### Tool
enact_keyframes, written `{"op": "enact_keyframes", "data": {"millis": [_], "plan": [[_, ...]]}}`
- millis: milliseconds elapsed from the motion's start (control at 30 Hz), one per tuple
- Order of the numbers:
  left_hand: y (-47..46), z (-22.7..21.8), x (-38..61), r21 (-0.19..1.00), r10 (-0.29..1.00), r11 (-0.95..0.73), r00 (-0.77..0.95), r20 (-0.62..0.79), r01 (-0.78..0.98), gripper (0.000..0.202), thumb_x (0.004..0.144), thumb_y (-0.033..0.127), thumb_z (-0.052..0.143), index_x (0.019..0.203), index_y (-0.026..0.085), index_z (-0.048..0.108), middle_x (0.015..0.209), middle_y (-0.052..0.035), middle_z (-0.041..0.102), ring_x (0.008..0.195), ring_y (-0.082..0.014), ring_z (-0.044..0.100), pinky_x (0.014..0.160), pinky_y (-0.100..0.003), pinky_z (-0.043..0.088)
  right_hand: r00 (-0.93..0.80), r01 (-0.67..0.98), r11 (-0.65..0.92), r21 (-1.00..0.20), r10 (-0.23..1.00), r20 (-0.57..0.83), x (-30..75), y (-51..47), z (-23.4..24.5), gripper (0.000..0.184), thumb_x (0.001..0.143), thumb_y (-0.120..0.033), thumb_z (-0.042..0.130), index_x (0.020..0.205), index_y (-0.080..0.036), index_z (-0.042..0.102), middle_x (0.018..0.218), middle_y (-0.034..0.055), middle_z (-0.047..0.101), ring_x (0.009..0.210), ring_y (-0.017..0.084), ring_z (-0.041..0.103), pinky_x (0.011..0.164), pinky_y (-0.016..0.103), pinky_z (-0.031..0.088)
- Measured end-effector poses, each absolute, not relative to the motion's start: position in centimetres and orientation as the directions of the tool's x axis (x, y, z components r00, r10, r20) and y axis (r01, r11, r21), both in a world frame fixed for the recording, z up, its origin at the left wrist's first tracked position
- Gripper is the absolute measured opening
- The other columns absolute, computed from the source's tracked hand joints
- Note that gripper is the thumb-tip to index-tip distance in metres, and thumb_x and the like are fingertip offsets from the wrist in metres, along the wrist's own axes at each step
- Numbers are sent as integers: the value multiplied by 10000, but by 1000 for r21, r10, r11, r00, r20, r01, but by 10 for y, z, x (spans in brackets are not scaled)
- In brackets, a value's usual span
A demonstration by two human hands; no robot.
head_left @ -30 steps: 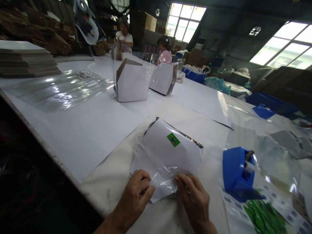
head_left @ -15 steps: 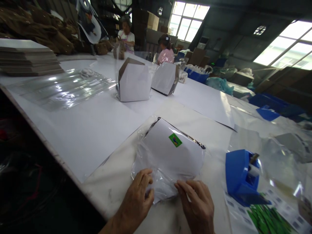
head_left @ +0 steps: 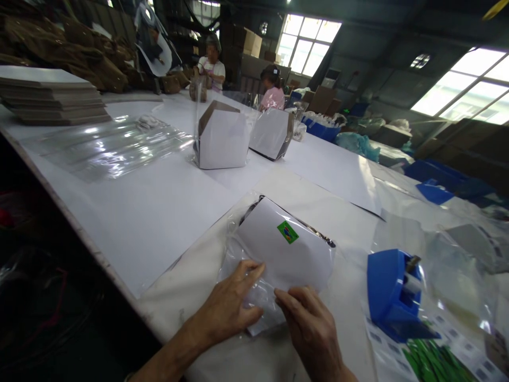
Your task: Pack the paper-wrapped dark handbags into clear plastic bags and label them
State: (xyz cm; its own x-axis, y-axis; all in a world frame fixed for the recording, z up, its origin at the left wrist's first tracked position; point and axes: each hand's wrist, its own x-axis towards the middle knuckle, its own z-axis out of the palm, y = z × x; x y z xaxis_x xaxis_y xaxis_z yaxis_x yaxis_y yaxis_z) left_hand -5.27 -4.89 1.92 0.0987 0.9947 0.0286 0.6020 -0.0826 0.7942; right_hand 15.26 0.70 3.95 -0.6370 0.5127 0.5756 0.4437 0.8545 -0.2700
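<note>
A flat white package (head_left: 286,249) with a green sticker (head_left: 288,232) lies inside a clear plastic bag on the white table (head_left: 151,212) in front of me. My left hand (head_left: 230,302) lies flat on the bag's near end, fingers stretched out and pressing down. My right hand (head_left: 310,323) rests beside it on the bag's loose flap, fingers curled down onto the plastic. Both hands touch the bag's open end.
A blue tape dispenser (head_left: 393,292) stands to the right, beside sheets of green and barcode labels (head_left: 429,361). Two bagged white boxes (head_left: 222,138) stand further back. Clear bags (head_left: 107,143) and stacked grey boards (head_left: 51,95) lie at the left. Two people work at the far end.
My left hand has opened from a pinch and slid forward onto the bag. My right hand has moved slightly left along the flap.
</note>
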Motion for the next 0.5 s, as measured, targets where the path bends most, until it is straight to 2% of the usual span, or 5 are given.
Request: {"op": "enact_keyframes", "data": {"millis": [100,167,233,333,500], "plan": [[-44,25,-54,812,994,-18,96,-47,584,780,751,267,719,1455,309,386,1442,-65,454,1080,-225,636,962,-388,567,-647,515,846,-136,488,586,140,13,46,179,946,-160,567,1096,-209,652,751,17,639,685,165,556,658,324,388],[-43,25,-52,834,995,17,71,-67,551,717,776,289,718,1427,322,420,1414,-50,483,1019,-204,654,959,-389,567,-619,557,824,-109,498,607,131,18,47,135,947,-164,569,1067,-183,628,736,13,644,698,175,557,687,343,352],[-43,19,-48,852,999,25,5,-33,523,656,809,220,676,1407,325,427,1376,-42,522,1093,-208,632,1008,-399,537,-598,579,807,-117,518,612,125,22,45,47,952,-164,561,958,-178,605,705,3,624,691,173,546,703,347,332],[-46,7,-39,853,990,-35,-96,99,521,694,815,73,587,1418,332,362,1331,-41,561,1209,-211,570,1056,-407,502,-615,593,800,-96,526,587,122,25,41,200,958,-181,557,761,-210,543,645,-12,573,672,172,511,704,347,308],[-50,-2,-36,846,975,-105,-113,190,523,432,862,82,555,1220,317,501,1151,-4,599,904,-149,629,919,-324,548,-599,586,803,-112,522,607,125,28,38,215,949,-152,561,744,-215,541,637,-16,570,673,165,508,705,351,305]]}}
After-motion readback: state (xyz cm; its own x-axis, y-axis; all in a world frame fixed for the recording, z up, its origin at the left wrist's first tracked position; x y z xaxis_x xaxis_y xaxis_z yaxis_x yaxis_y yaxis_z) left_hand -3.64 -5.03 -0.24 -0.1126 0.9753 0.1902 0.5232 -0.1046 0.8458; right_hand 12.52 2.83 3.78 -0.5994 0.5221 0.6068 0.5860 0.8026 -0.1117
